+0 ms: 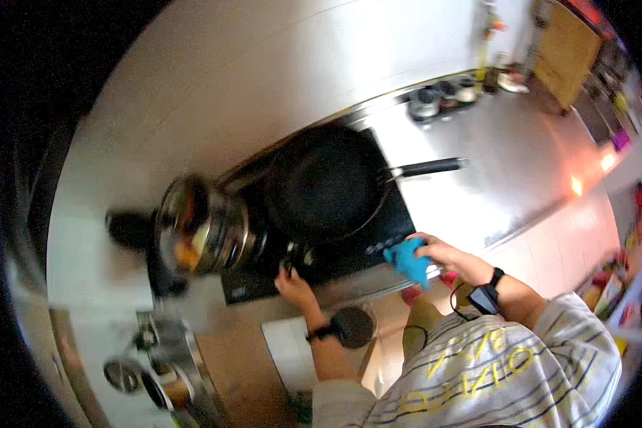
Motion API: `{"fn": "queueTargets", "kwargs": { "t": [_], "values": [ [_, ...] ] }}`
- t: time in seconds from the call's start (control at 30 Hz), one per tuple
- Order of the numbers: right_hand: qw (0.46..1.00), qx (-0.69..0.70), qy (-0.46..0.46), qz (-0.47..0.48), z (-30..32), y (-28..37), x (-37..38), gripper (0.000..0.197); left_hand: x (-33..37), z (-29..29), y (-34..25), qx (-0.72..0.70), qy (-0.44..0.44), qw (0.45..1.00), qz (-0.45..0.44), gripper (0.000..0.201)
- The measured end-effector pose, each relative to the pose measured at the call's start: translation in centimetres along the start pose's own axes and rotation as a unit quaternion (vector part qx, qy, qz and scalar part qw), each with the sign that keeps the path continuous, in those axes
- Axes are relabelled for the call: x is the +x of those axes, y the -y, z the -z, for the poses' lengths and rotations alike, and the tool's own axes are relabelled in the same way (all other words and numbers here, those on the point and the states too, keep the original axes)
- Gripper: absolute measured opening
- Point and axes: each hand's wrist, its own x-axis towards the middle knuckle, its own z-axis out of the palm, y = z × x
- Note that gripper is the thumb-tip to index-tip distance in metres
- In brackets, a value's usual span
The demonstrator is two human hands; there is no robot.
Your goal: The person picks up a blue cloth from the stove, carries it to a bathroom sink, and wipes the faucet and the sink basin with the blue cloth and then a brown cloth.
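Note:
My left hand is closed at the near side of the black hob, on a small dark piece in front of the frying pan; blur hides what it is. My right hand grips a bright blue cloth over the hob's near right edge. Between and beyond both hands sits a large black frying pan, its long handle pointing right over the steel counter. Left of the pan stands a shiny pot under a see-through lid, with something orange and yellow showing.
Small jars line the wall behind the steel counter. A wooden board stands at the far right. At lower left are a dark round lid or pan and a container. A round dark-topped thing lies below my left wrist.

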Motion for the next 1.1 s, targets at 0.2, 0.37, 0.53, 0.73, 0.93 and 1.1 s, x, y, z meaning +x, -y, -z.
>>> {"fn": "queueTargets", "kwargs": {
  "t": [0.2,0.37,0.53,0.73,0.93,1.1],
  "values": [
    [0.991,-0.115,0.062,0.009,4.8,-0.4,-1.0,0.056,-14.4,-4.5,-20.3,-0.309,0.41,0.764,0.392,0.06],
    [0.96,-0.225,0.162,0.023,8.0,4.4,-2.1,0.05,-17.7,-9.4,-27.1,-0.336,0.396,0.789,0.329,0.066],
    [0.968,-0.191,0.016,0.16,26.8,15.5,4.1,0.028,-19.9,-14.4,-31.8,-0.398,0.35,0.769,0.357,0.058],
    [0.883,-0.315,-0.236,0.257,39.7,34.8,10.1,0.042,-24.8,-14.6,-36.4,-0.424,0.267,0.759,0.416,0.059],
    [0.927,-0.222,-0.212,0.217,52.3,43.0,14.9,0.055,-29.3,-15.4,-37.7,-0.342,0.208,0.801,0.445,0.056],
    [0.94,-0.193,-0.19,0.209,51.9,45.3,19.4,0.049,-32.6,-13.9,-37.1,-0.402,0.124,0.773,0.476,0.055]
  ]
}}
